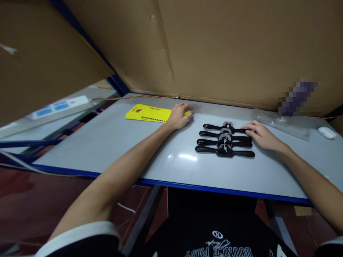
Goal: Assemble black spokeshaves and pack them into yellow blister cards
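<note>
Several black spokeshaves (pixel 225 151) with silver-grey blade parts lie in a column on the grey table, handles pointing left and right. At the far end of the column, my right hand (pixel 264 135) has its fingers and thumb closed on the right handle of the farthest spokeshave (pixel 213 126). Left of them lies a flat yellow card (pixel 148 112) with black print, perhaps a stack. My left hand (pixel 179 116) is closed over its right end, and a bit of yellow shows between thumb and fingers. The fingertips there are slightly blurred.
A clear plastic bag (pixel 284 123) lies at the back right, below a pixelated patch. Beyond it sits a white mouse-shaped object (pixel 326 132). Cardboard walls (pixel 214 53) enclose the back and left. A white power strip (pixel 60 107) rests on the left-hand surface.
</note>
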`<state>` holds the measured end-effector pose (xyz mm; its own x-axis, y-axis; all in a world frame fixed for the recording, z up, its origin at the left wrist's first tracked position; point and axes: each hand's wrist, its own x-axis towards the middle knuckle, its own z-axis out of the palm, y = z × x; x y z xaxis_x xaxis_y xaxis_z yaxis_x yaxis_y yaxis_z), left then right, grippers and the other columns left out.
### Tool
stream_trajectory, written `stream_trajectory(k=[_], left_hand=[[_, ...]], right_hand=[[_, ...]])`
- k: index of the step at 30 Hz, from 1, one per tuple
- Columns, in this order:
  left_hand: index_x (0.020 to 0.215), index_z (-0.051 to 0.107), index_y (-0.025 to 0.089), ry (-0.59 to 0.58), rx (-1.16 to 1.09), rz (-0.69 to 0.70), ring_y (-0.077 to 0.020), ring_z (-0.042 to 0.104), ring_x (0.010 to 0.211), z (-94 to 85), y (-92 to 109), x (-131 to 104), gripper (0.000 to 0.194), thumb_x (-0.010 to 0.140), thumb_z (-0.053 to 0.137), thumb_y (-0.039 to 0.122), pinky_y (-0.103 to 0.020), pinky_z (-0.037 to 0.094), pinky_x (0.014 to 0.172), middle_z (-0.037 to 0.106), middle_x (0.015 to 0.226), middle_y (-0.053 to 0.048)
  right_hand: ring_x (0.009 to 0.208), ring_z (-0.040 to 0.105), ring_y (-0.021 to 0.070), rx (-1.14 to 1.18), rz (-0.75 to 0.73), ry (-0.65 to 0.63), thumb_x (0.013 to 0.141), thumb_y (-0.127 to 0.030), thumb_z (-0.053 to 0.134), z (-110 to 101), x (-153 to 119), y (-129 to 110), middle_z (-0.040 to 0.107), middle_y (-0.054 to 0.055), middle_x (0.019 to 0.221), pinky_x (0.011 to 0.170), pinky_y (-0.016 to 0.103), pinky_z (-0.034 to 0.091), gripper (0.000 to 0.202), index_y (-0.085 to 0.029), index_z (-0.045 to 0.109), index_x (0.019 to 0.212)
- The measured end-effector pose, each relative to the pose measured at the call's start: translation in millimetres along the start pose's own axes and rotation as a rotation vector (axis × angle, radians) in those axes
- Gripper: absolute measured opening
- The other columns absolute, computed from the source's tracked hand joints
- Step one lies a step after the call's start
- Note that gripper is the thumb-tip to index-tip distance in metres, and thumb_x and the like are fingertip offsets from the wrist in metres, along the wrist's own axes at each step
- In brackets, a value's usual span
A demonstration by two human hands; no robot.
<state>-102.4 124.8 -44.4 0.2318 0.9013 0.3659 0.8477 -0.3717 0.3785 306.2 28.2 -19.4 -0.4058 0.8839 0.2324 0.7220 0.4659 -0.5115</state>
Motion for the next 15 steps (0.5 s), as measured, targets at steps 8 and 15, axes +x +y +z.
stream_trajectory(k=[8, 15], left_hand=[[0.117, 0.074, 0.014, 0.303, -0.053, -0.121, -0.0285, 0.066, 0.115, -33.5, -35, 7, 0.045, 0.105, 0.038, 0.039, -0.041, 0.053, 0.104, 0.075, 0.119, -0.015], [0.104, 0.077, 0.013, 0.011, 0.152, -0.050, -0.0339, 0.065, 0.108, -48.1, -86, 0, 0.048, 0.094, 0.045, 0.047, -0.048, 0.050, 0.106, 0.074, 0.111, -0.016]], right_hand=[[0.101, 0.069, 0.0304, 0.026, -0.002, 0.041, 0.101, -0.032, 0.051, 6, -3, -10, 0.069, 0.012, 0.112, 0.101, 0.054, 0.056, 0.037, -0.026, 0.083, 0.118], [0.073, 0.067, 0.0213, 0.082, 0.121, 0.226, 0.088, -0.043, 0.072, 4, -5, -16, 0.077, 0.010, 0.106, 0.080, 0.043, 0.058, 0.033, -0.021, 0.084, 0.109]])
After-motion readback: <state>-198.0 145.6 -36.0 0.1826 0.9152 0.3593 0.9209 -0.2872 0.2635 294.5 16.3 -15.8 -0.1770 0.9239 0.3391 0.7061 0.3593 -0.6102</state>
